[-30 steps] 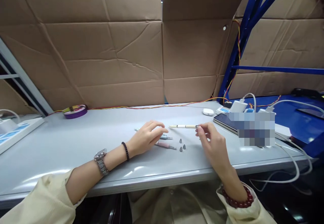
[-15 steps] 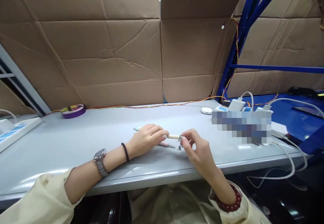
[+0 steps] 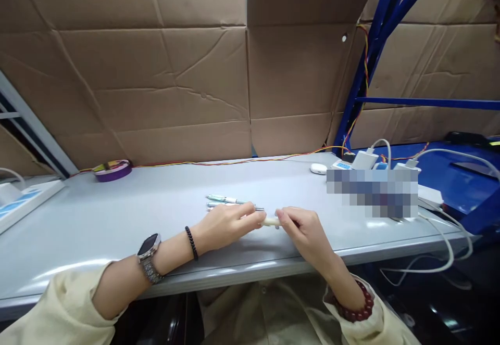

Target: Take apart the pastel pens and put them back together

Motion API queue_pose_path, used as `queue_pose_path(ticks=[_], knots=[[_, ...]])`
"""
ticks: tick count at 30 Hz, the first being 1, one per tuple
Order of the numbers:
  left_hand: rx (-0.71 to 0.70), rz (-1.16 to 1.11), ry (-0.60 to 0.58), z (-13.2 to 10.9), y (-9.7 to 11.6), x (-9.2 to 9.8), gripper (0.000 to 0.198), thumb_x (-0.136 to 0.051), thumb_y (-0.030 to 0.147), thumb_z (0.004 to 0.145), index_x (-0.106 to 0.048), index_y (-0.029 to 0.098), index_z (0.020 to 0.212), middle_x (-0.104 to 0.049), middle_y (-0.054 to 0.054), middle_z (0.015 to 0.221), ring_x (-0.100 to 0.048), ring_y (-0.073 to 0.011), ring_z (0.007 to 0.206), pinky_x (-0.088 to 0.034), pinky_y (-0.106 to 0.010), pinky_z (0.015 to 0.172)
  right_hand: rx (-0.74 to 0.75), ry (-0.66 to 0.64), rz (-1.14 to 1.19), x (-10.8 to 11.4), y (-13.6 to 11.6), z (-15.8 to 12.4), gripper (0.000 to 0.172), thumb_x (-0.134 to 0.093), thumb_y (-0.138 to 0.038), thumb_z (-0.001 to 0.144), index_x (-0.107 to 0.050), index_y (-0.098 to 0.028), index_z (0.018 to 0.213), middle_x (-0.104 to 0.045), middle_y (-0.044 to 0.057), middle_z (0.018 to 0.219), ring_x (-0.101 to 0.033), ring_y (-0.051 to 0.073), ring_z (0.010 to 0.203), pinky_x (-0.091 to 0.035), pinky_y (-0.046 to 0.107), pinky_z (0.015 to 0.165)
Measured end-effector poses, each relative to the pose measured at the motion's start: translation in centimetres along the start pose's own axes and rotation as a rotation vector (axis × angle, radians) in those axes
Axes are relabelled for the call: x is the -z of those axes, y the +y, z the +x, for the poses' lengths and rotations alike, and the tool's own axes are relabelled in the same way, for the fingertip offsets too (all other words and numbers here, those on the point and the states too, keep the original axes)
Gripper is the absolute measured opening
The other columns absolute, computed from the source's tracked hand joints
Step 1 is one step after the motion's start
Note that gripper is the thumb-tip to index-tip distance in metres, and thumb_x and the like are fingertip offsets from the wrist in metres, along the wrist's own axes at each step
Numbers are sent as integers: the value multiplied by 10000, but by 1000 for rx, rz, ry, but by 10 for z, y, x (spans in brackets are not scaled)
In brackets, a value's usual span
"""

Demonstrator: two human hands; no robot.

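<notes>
- Pinching a cream pen (image 3: 270, 222) end to end, left hand (image 3: 226, 226) and right hand (image 3: 310, 233) are keeping fingers drawn in around it, low over the desk (image 3: 167, 199);
- the handling is seemingly running midway; fingers are hiding whether the pen is whole;
- just beyond, a green-and-white pen (image 3: 221, 198) and another pen (image 3: 213, 206) are lying aside;
- farther off, a purple roll (image 3: 114, 174) is showing no readable brand or lettering.

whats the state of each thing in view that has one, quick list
left hand: closed on the cream pen
right hand: closed on the cream pen
cream pen: held between both hands
green pen: lying on the table
watch: worn, screen dark
purple roll: lying flat
white case: looks closed
</notes>
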State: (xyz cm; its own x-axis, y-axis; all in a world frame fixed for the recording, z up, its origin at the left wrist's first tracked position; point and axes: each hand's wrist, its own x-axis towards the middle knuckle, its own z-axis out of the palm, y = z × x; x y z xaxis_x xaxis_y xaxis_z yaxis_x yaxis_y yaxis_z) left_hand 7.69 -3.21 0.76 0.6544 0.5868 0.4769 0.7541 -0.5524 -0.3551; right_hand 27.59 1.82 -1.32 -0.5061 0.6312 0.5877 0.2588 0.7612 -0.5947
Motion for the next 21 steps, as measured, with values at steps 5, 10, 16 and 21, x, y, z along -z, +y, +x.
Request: queue_pose_path(ticks=[5, 10, 16, 21], knots=[[72, -109, 44, 3, -4, 4, 312, -258, 289, 993, -545, 168, 979, -610, -16, 703, -563, -136, 619, -388, -239, 548, 36, 35, 20, -1, 2, 0, 312, -421, -356, 910, -412, -201, 639, -421, -26, 602, -394, 121, 567, -332, 236, 545], [119, -197, -21, 1, -6, 5, 366, -196, 332, 997, -519, 163, 1026, -647, -31, 777, -587, -135, 616, -387, -236, 524, 60, 15, 36, -2, 4, -1, 294, -404, -404, 911, -445, -198, 705, -466, -10, 655, -423, 124, 588, -344, 237, 551], [90, -165, -58, 1, -6, 1, 405, -200, 387, 993, -512, 175, 845, -600, -6, 686, -530, -122, 549, -326, -234, 476, 27, -47, -36, -1, 3, -1, 428, -330, -350, 947, -434, -191, 564, -410, -28, 522, -395, 113, 508, -304, 239, 517], [150, -142, -54, 3, -7, 1, 491, -129, 371, 994, -513, 163, 770, -587, -34, 689, -518, -137, 575, -337, -241, 501, -5, 13, -2, -2, 1, 1, 214, -483, -351, 891, -534, -190, 760, -554, -1, 700, -481, 127, 619, -369, 227, 581]])
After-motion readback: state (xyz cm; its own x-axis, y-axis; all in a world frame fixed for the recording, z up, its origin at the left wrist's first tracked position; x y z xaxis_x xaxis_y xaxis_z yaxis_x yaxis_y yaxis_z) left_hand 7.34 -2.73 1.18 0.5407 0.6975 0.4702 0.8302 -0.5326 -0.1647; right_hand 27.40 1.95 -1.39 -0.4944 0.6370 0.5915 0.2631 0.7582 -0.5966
